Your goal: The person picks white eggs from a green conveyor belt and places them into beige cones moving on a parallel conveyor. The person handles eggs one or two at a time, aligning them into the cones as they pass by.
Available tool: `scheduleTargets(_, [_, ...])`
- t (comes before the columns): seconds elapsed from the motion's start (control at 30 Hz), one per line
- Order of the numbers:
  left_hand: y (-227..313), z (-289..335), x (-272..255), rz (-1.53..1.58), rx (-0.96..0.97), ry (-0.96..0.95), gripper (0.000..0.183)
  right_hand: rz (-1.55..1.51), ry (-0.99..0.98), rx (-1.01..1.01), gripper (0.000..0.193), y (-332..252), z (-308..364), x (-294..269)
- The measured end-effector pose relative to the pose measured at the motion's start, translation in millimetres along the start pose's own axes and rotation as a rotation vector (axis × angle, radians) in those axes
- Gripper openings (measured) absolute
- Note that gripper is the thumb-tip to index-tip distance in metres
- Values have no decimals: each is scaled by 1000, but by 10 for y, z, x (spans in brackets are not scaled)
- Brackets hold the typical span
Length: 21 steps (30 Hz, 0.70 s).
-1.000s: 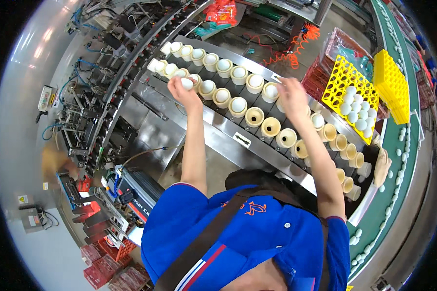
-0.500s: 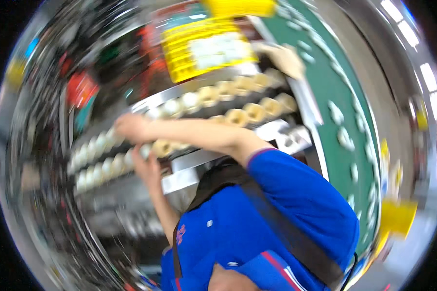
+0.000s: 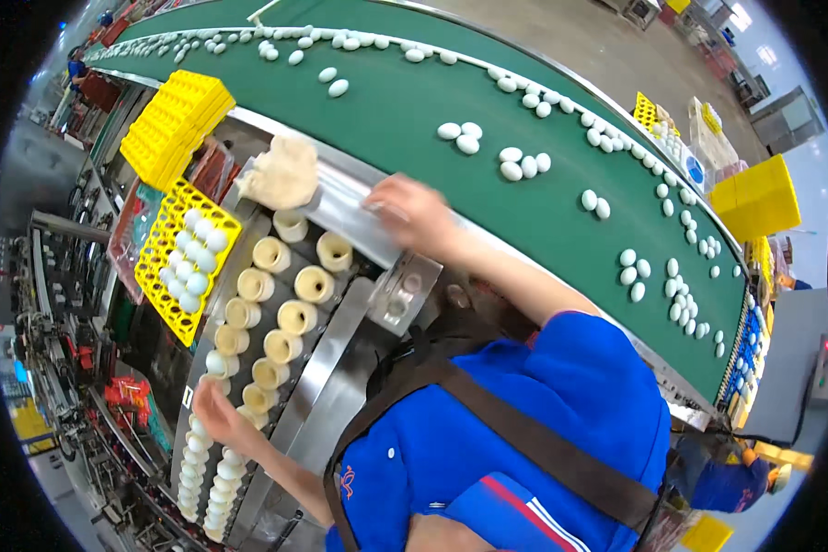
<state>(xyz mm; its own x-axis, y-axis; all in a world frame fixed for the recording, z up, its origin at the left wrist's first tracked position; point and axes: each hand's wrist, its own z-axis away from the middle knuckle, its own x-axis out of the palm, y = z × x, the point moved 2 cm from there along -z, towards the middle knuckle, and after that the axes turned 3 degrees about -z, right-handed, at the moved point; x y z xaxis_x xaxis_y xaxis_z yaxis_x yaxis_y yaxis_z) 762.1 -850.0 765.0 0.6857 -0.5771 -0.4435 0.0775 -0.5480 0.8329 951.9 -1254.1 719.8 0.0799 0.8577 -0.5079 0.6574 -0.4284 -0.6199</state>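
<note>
Two rows of cream-coloured cups (image 3: 296, 317) run down the machine in front of me. Pale eggs (image 3: 191, 469) fill the cups toward the lower left, while the upper ones stand hollow. My left hand (image 3: 219, 412) reaches over the left row, its fingers close together beside an egg (image 3: 217, 362). What lies under those fingers is hidden. My right hand (image 3: 412, 216), smeared by motion, hovers over the metal ledge (image 3: 345, 207) next to the green belt. Whether it holds anything cannot be made out. A crumpled beige cloth (image 3: 283, 173) lies at the cups' far end.
A green conveyor belt (image 3: 543, 221) with scattered eggs passes behind the ledge. Left of the cups, a yellow egg tray (image 3: 170, 299) holds several eggs, near a stack of yellow trays (image 3: 170, 129). A small metal block (image 3: 403, 293) sits near my right forearm. Another person (image 3: 731, 478) is at lower right.
My view has turned toward the belt. My right hand has left the egg-filled cups beside my left hand and moved over to the metal ledge. My left hand remains at the cups.
</note>
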Motion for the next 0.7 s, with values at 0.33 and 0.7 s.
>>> scheduleTargets(0.33, [1807,317,4804,353,-59,-1428,43,795,-905,437,77,2747,825,-1813])
scheduleTargets(0.7, [1216,681,7089,-298,65,-1247,76,298,-707,146,49,3171,1095,-2509])
